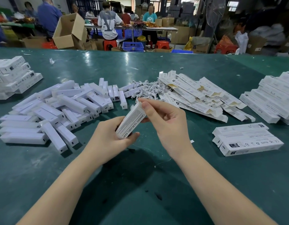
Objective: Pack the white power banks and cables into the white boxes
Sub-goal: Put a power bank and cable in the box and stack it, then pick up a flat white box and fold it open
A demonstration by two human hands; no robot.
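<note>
- Step in hand, by judgement: closing the far end of one box [130, 121], held tilted above the counter [140, 184], near end low, far end raised toward the cables.
- Left hand [108, 142]: fingers curled under and around box's near end, thumb along the bottom edge; firm hold.
- Right hand [163, 117]: thumb and forefinger pinched at box's far top end, on or just at the end flap; remaining fingers loosely curled. Whether flap is fully tucked: cannot tell, fingers cover it.
- Contents of box: not visible; power bank and cable presumed inside, unconfirmed.
- Loose power banks [59, 111] heaped on counter to the left, well stocked.
- Cables [147, 90] in a tangle beyond the box, between power banks and flat boxes.
- Flat boxes [197, 98], unfolded, fanned out right of cables.
- Closed boxes [247, 138] lying near right; taller stacks at far right [270, 101] and far left [14, 77].
- Next move, by judgement: press flap home with right thumb while left hand steadies; then set box on the near-right pile.
- Afterwards: fresh flat box, one power bank, one cable teased free of the tangle.
- Risk: cable snagging neighbours on pull.
</note>
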